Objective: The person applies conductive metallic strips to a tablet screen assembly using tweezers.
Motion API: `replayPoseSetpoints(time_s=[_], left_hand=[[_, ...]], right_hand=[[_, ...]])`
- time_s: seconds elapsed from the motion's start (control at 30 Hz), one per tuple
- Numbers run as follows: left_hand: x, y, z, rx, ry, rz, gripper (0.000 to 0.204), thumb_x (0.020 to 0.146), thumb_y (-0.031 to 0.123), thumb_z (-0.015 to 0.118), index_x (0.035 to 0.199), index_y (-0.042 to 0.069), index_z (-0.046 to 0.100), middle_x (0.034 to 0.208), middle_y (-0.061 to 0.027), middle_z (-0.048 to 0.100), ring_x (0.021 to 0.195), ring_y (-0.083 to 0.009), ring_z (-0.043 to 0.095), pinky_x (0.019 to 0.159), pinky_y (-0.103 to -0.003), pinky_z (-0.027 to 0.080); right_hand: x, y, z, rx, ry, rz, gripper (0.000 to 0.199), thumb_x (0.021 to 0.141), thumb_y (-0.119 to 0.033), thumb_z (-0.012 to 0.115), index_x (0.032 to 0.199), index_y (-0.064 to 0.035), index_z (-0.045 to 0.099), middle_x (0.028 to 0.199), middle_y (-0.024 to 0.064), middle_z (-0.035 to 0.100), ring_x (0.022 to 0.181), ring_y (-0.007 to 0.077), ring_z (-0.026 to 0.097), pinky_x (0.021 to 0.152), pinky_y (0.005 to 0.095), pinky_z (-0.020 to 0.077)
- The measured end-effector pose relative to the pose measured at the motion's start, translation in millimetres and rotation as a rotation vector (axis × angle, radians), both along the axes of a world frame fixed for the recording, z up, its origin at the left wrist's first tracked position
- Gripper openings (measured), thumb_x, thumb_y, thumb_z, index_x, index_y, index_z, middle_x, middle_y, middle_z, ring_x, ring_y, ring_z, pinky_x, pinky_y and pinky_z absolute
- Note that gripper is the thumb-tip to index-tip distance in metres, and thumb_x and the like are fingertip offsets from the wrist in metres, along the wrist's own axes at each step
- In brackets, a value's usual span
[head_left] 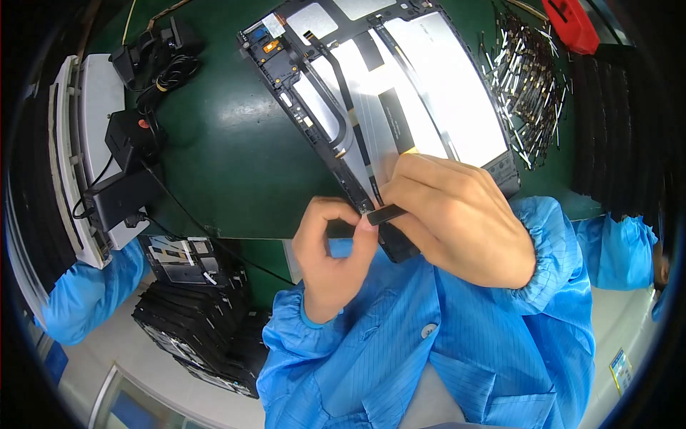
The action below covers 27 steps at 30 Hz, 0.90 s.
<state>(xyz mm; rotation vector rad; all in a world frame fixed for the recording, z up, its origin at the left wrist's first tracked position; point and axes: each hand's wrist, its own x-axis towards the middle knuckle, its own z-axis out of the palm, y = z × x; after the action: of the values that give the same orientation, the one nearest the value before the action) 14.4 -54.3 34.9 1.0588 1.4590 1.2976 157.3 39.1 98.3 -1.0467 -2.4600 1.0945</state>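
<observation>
An opened tablet back frame [314,107], black-rimmed with silvery inner panels, lies tilted on the green mat [229,164]. My left hand [330,257] and my right hand [457,214] meet at the frame's near edge. Both pinch a small black strip [386,213] between fingertips, held flat against the frame's lower corner. My right hand covers that corner, so the contact underneath is hidden. Blue sleeves cover both forearms.
A heap of thin metal and black strips [529,79] lies at the right, with a red box [572,25] behind it. Black adapters and cables [136,129] sit at the left beside a white device [78,157]. Stacked black frames [200,322] rest below the table edge.
</observation>
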Motion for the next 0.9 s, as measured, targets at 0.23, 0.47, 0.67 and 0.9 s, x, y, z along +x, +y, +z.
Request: replayPoseSetpoints(time_s=[0.23, 0.47, 0.67, 0.9], left_hand=[[-9, 0, 0, -0.134, -0.305, -0.020, 0.019, 0.081, -0.002, 0.063, 0.092, 0.000, 0.049, 0.086, -0.0054, 0.054, 0.080, -0.0115, 0.054, 0.075, -0.024, 0.044], [-29, -34, 2, -0.238, -0.323, -0.242, 0.019, 0.083, 0.004, 0.064, 0.099, -0.003, 0.058, 0.092, -0.0099, 0.062, 0.086, -0.0139, 0.058, 0.079, -0.026, 0.044], [-26, -30, 14, -0.265, -0.262, -0.185, 0.018, 0.078, 0.000, 0.068, 0.095, -0.003, 0.062, 0.086, -0.0100, 0.065, 0.078, -0.0137, 0.061, 0.073, -0.026, 0.046], [-9, -8, 32, 0.049, -0.147, -0.149, 0.017, 0.077, -0.002, 0.067, 0.093, -0.004, 0.062, 0.085, -0.0125, 0.065, 0.077, -0.0197, 0.061, 0.072, -0.028, 0.047]], right_hand=[[1, -6, -7, -0.167, 0.204, -0.003, 0.023, 0.066, 0.000, 0.065, 0.089, 0.0003, 0.060, 0.080, 0.0132, 0.053, 0.071, 0.0320, 0.057, 0.061, 0.0355, 0.0474], [-2, -17, -4, 0.125, 0.035, -0.113, 0.023, 0.065, -0.009, 0.070, 0.082, -0.0048, 0.055, 0.078, 0.0078, 0.047, 0.066, 0.0272, 0.058, 0.056, 0.0362, 0.0477], [0, -20, -6, -0.059, 0.294, -0.132, 0.016, 0.064, -0.001, 0.074, 0.076, -0.0003, 0.064, 0.076, 0.0079, 0.056, 0.062, 0.0206, 0.061, 0.054, 0.0312, 0.0493], [15, -15, 6, -0.294, 0.468, -0.100, 0.033, 0.061, 0.011, 0.062, 0.093, 0.0002, 0.062, 0.082, 0.0096, 0.058, 0.071, 0.0269, 0.063, 0.063, 0.0329, 0.0517]])
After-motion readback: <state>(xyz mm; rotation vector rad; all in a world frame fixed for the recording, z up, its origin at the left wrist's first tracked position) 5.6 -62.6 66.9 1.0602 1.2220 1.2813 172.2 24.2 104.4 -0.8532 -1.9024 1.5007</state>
